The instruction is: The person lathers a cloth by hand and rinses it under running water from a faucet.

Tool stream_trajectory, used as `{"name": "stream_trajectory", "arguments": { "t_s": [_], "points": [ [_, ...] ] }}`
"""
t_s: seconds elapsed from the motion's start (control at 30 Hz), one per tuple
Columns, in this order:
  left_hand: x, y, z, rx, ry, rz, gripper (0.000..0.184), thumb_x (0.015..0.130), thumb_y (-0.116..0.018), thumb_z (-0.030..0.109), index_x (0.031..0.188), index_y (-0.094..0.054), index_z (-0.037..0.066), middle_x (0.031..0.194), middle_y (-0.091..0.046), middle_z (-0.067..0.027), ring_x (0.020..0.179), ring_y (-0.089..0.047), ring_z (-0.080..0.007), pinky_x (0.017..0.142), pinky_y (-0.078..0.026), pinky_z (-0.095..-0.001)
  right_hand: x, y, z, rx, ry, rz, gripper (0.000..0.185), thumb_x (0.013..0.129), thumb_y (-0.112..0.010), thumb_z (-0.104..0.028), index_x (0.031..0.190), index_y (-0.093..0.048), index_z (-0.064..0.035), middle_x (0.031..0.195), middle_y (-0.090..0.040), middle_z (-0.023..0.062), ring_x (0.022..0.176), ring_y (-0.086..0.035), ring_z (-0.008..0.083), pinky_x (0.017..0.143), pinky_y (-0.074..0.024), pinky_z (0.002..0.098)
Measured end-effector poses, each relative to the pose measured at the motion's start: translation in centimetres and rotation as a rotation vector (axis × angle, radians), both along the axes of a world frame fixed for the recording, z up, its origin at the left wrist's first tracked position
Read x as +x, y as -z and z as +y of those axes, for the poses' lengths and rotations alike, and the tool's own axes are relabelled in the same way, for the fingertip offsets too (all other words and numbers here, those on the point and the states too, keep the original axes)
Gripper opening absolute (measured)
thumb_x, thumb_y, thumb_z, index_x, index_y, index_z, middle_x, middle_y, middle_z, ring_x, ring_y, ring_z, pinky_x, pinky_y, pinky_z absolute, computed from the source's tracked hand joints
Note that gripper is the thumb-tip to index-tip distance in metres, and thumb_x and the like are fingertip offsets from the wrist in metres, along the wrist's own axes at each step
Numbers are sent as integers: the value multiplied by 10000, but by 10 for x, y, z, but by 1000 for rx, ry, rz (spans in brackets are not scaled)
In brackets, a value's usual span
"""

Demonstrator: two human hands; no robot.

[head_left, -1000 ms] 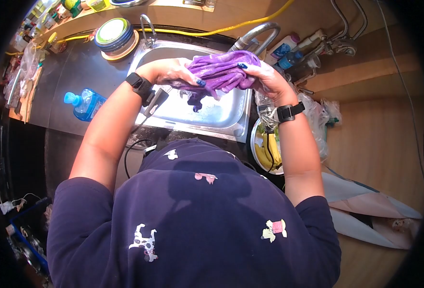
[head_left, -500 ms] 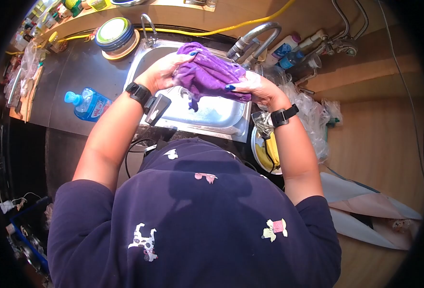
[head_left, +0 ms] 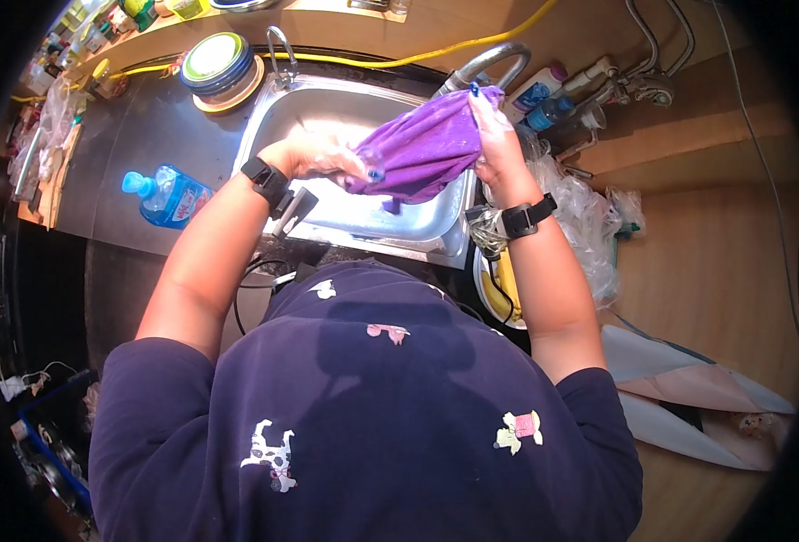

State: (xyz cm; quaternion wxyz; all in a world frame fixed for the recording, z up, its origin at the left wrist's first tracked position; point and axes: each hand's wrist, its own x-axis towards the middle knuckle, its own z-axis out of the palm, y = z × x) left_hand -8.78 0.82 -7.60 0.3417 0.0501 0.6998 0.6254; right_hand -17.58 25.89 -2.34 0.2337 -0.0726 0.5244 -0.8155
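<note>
A purple cloth (head_left: 422,149) is stretched between my two hands above the metal sink (head_left: 354,221). My left hand (head_left: 332,161) is closed on its lower left end, with suds on the fingers. Higher up, my right hand (head_left: 497,135) grips the upper right end, its thumb at the cloth's top corner. The cloth slopes upward from left to right and hides part of the basin. Behind its upper edge rises the curved tap (head_left: 485,61). Each wrist wears a black strap with a small device.
A blue bottle (head_left: 169,197) lies on the dark counter left of the sink. Stacked plates (head_left: 217,68) stand at the back left. To the right are plastic bags (head_left: 589,235), bottles (head_left: 549,108) and a bowl with yellow contents (head_left: 505,287). A yellow hose (head_left: 399,63) runs along the back.
My right hand has risen and turned upright, lifting its end of the cloth. My left hand has moved down and slightly right. The cloth now tilts the other way.
</note>
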Motion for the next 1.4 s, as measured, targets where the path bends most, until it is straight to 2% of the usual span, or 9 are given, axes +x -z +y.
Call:
{"name": "stream_trajectory", "arguments": {
  "t_s": [0.13, 0.23, 0.43, 0.53, 0.57, 0.73, 1.03, 1.23, 1.4],
  "points": [
    [13, -6, 10, 455, -348, -187, 314, 862, -546, 255, 1107, -518, 61, 1078, -567, -83, 921, -559, -146, 771, -491, -303, 3, -19, 5, -53, -77, -33, 184, 859, -527, -148, 993, -555, -24, 907, -603, 53, 823, -598, 153, 737, -494, 288],
    [5, 2, 14, 726, -424, -266, 302, 930, -397, 241, 1160, -478, 63, 1135, -544, -87, 979, -552, -184, 896, -446, -342, 6, -21, 8, -41, -210, 2, 433, 803, -537, -29, 1211, -392, -23, 1109, -518, 89, 986, -540, 187, 866, -451, 320],
    [4, -21, 28, 742, -514, -175, 338, 932, -371, 287, 1159, -471, 58, 1096, -561, -106, 951, -582, -191, 781, -512, -329, 20, -29, 2, 254, -366, 218, 635, 763, -577, 10, 1310, -257, -28, 1215, -446, 99, 1102, -469, 183, 934, -397, 302],
    [4, -39, 34, 731, -544, -197, 337, 938, -356, 293, 1133, -484, 51, 1053, -577, -101, 927, -588, -177, 724, -529, -292, 15, -18, 3, 958, -475, 545, 785, 670, -735, -295, 1263, -336, 29, 1217, -464, 144, 1111, -463, 225, 944, -367, 307],
    [5, -43, 36, 738, -550, -205, 338, 939, -351, 297, 1124, -489, 49, 1038, -583, -99, 920, -590, -172, 708, -532, -280, 29, -34, -1, 901, -579, 541, 853, 601, -760, -409, 1216, -397, 59, 1184, -490, 187, 1104, -473, 244, 933, -371, 315],
    [-7, -24, 30, 703, -534, -189, 421, 931, -323, 393, 1105, -498, 52, 1055, -577, -93, 926, -585, -173, 823, -484, -316, 26, -17, -7, 843, -685, 601, 331, 729, -685, -259, 975, -631, -44, 816, -641, 58, 723, -547, 94, 705, -450, 256],
    [8, -40, 23, 428, -256, -85, 379, 874, -525, 285, 1145, -484, 23, 1067, -560, -66, 906, -565, -123, 776, -487, -255, 26, -8, -1, 183, -512, 7, 271, 892, -506, -240, 1057, -542, -29, 910, -582, 6, 803, -533, 82, 712, -449, 239],
    [2, -29, 28, 549, -404, 76, 353, 926, -416, 287, 1140, -491, 17, 1082, -562, -72, 927, -558, -143, 850, -441, -282, 5, 27, -1, 245, -341, 172, 216, 885, -506, -214, 970, -554, -22, 892, -594, 52, 811, -574, 150, 698, -487, 297],
    [-7, -24, 61, 433, -733, 279, 299, 934, -379, 274, 1013, -535, 31, 947, -593, -72, 820, -585, -155, 787, -473, -282, 29, 14, -21, 874, 77, 1794, 179, 797, -538, -92, 961, -580, -34, 771, -588, 139, 690, -588, 290, 622, -491, 380]
  ]
}}
